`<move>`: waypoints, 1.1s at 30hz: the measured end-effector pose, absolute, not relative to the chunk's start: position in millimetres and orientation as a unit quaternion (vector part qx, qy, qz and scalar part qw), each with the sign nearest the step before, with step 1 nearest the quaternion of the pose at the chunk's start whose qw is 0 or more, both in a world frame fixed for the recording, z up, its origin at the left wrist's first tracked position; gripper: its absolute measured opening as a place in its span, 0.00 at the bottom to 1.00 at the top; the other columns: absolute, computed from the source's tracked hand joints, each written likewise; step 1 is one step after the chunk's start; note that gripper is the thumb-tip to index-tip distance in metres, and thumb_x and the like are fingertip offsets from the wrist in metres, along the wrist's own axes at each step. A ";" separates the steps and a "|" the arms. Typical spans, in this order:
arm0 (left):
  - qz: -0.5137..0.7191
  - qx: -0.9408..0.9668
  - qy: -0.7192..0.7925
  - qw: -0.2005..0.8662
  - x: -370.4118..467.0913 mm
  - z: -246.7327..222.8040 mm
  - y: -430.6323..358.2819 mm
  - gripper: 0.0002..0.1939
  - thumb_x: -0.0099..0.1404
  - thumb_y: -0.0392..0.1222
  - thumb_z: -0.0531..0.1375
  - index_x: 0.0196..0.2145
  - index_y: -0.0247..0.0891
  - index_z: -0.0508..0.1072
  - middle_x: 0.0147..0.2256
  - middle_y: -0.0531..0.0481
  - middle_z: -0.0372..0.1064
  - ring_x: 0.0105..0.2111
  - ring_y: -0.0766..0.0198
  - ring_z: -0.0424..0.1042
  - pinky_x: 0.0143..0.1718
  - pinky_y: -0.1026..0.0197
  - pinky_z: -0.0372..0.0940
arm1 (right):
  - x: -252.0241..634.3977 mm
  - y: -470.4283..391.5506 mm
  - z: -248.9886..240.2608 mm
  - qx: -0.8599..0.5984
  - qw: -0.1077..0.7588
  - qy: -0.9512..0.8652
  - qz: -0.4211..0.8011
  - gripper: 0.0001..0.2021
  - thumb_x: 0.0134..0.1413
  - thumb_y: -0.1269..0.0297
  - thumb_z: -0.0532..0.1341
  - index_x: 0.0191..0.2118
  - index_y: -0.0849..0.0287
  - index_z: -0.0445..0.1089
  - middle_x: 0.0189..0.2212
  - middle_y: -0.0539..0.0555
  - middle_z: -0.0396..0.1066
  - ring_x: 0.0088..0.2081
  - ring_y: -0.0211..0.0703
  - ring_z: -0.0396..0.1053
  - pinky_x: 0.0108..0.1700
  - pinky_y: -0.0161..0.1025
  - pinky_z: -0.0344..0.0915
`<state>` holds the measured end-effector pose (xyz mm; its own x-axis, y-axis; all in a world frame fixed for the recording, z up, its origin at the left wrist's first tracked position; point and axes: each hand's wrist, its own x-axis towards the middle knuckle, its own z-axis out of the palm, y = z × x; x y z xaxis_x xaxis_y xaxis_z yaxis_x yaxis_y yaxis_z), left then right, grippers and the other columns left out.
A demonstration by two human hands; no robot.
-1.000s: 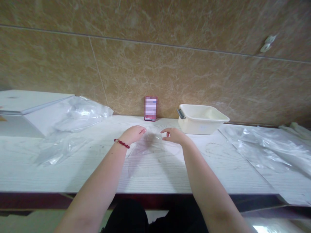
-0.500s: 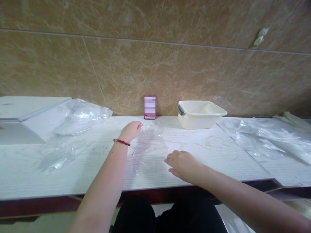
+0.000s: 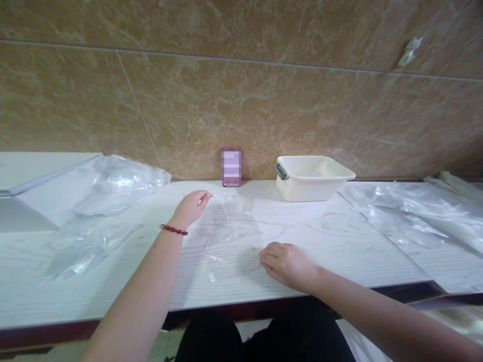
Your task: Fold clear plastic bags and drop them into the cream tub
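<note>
A thin clear plastic bag (image 3: 234, 241) lies flat on the white wood-grain table in front of me, its outline faint. My left hand (image 3: 193, 207), with a red bead bracelet (image 3: 173, 230) at the wrist, pinches the bag's far left corner between thumb and fingers. At the near right side of the bag, my right hand (image 3: 289, 264) has its fingers pressed together on the edge. The fingertips of that hand are partly hidden.
A phone (image 3: 231, 167) leans on the brown marbled wall. Right of it stands a cream plastic bin (image 3: 315, 186) with a grey handle. Clear plastic bags (image 3: 418, 211) are heaped at the right, more plastic (image 3: 116, 186) at the left beside a white box (image 3: 49, 176).
My left hand has moved left and slightly nearer, drawing the bag's corner with it. My right hand has come slightly nearer me, and its fingers have closed together at the bag's edge.
</note>
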<state>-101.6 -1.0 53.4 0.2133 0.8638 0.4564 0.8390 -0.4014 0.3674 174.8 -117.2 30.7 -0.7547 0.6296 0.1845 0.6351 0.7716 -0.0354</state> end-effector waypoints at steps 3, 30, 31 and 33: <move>0.305 0.785 0.540 0.013 -100.6 51.9 -3.7 0.18 0.60 0.45 0.43 0.32 0.36 0.69 0.34 0.46 0.68 0.36 0.61 0.65 0.39 0.60 0.59 | 175.0 -116.4 33.9 -0.347 0.137 -0.927 0.027 0.08 0.49 0.70 0.49 0.33 0.60 0.64 0.29 0.53 0.67 0.35 0.36 0.63 0.36 0.32 0.59; 0.403 0.539 0.536 0.509 -81.1 25.5 1.7 0.16 0.44 0.48 0.61 0.28 0.33 0.70 0.28 0.47 0.70 0.29 0.63 0.69 0.33 0.59 0.63 | 139.0 29.6 56.8 -0.594 0.287 -0.609 0.441 0.15 0.51 0.53 0.47 0.39 0.58 0.55 0.31 0.54 0.68 0.23 0.31 0.65 0.18 0.26 0.59; 0.408 0.529 0.548 0.503 -80.5 22.3 4.0 0.15 0.44 0.47 0.61 0.27 0.33 0.70 0.26 0.48 0.70 0.28 0.64 0.69 0.32 0.60 0.64 | 141.0 27.5 53.5 -0.598 0.282 -0.610 0.436 0.15 0.51 0.53 0.48 0.40 0.58 0.55 0.30 0.54 0.68 0.23 0.31 0.65 0.18 0.25 0.58; 0.418 0.507 0.561 0.504 -79.6 16.6 7.6 0.13 0.44 0.44 0.61 0.27 0.33 0.69 0.25 0.49 0.69 0.27 0.65 0.69 0.31 0.61 0.64 | 145.5 22.1 48.0 -0.600 0.256 -0.628 0.425 0.18 0.47 0.53 0.53 0.42 0.58 0.55 0.28 0.52 0.68 0.21 0.30 0.62 0.17 0.25 0.56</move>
